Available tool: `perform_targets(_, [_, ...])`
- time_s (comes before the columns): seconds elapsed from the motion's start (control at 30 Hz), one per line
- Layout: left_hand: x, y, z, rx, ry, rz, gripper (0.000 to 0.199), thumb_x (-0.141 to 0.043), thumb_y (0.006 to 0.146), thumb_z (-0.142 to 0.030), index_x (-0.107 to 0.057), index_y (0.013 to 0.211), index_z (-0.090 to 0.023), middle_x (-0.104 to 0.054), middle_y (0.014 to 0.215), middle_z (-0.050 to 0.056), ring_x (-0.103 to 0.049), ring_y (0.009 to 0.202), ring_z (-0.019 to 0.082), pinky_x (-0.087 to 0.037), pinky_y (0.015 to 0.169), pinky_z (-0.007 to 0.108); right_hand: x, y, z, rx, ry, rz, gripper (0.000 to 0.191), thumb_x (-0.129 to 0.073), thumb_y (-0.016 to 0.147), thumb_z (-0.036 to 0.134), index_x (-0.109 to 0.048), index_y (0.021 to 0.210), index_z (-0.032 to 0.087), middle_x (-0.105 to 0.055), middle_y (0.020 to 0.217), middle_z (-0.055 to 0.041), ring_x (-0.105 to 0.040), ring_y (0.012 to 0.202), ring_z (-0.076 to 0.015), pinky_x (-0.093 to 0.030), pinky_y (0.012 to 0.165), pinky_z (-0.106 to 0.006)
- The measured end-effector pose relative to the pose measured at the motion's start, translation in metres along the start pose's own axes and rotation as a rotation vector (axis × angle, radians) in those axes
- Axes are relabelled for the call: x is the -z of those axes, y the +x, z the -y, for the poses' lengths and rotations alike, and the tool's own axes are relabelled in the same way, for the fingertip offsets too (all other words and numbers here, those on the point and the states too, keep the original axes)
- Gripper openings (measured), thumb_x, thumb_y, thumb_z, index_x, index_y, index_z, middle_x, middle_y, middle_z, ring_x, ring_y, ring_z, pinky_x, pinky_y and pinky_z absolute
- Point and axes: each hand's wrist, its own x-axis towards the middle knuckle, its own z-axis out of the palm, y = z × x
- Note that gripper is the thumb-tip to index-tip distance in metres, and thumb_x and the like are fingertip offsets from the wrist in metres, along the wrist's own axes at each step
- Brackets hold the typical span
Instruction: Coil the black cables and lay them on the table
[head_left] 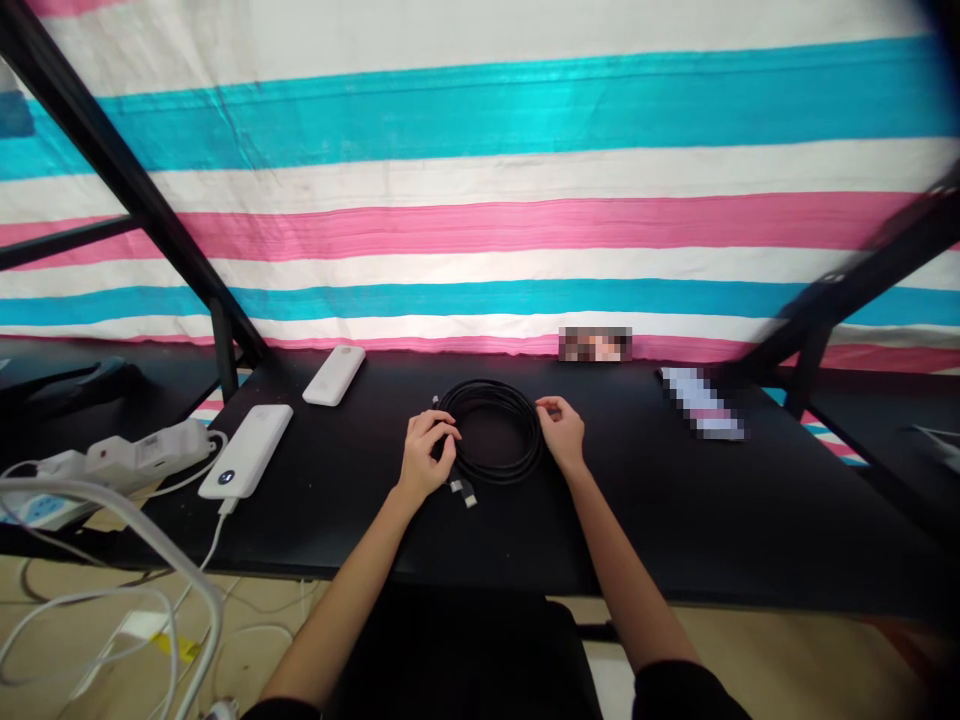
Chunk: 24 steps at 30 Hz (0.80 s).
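A black cable (495, 477) lies coiled in a ring on the black table (637, 540), between my two hands. My left hand (429, 450) is at the left side of the coil, its fingers curled round the cable there. Just below that hand, metal connector ends (469, 497) stick out onto the table. At the right edge of the coil, my right hand (561, 432) pinches the cable between thumb and fingers.
Two white power banks (334, 376) (251, 450) lie at the left, the nearer one with a white cable plugged in. A white power strip (142, 455) is at the far left. A blurred-out flat item (703, 405) lies at the right. Black metal bars rise at both sides.
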Motion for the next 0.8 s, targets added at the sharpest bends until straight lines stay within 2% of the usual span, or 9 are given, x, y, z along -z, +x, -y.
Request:
perform_targets(0.4, [0.0,0.002,0.001,-0.036,0.026,-0.046,0.022,-0.045,0.083,-0.015,-0.062,0.07,-0.02,-0.064,0.087,0.006,-0.061,0.084,0.02,-0.043,0.081,0.037,0.0,0.001,-0.002,0.007,-0.018,0.016,0.021,-0.057,0.092,0.034,-0.062,0.093,0.013,-0.064,0.085,-0.0016,-0.061,0.07,-0.0129,-0.052,0.069,-0.031])
perform_targets(0.57, [-0.002,-0.003,-0.006,-0.148,0.056,-0.093,0.014,-0.051,0.077,-0.015,-0.062,0.071,-0.02,-0.065,0.082,0.006,-0.062,0.084,0.022,-0.043,0.081,0.042,-0.001,0.001,-0.001,-0.003,-0.034,0.02,0.021,-0.058,0.091,0.033,-0.062,0.094,0.013,-0.064,0.086,-0.0018,-0.061,0.072,-0.0134,-0.052,0.07,-0.032])
perform_targets(0.67, [-0.009,-0.007,-0.019,-0.265,0.048,-0.03,0.007,-0.058,0.072,-0.017,-0.063,0.069,-0.021,-0.067,0.079,0.004,-0.065,0.082,0.022,-0.044,0.079,0.04,0.0,0.001,0.0,-0.013,-0.042,0.028,0.02,-0.058,0.092,0.033,-0.062,0.094,0.013,-0.064,0.086,-0.002,-0.062,0.072,-0.0134,-0.053,0.07,-0.032])
perform_targets(0.8, [-0.021,-0.012,-0.031,-0.381,0.009,0.132,0.005,-0.061,0.074,-0.02,-0.065,0.076,-0.022,-0.071,0.077,0.001,-0.064,0.07,0.016,-0.048,0.067,0.031,0.0,0.001,-0.001,-0.013,-0.041,0.04,0.021,-0.057,0.092,0.033,-0.062,0.095,0.014,-0.064,0.087,-0.0021,-0.061,0.072,-0.0133,-0.052,0.07,-0.032])
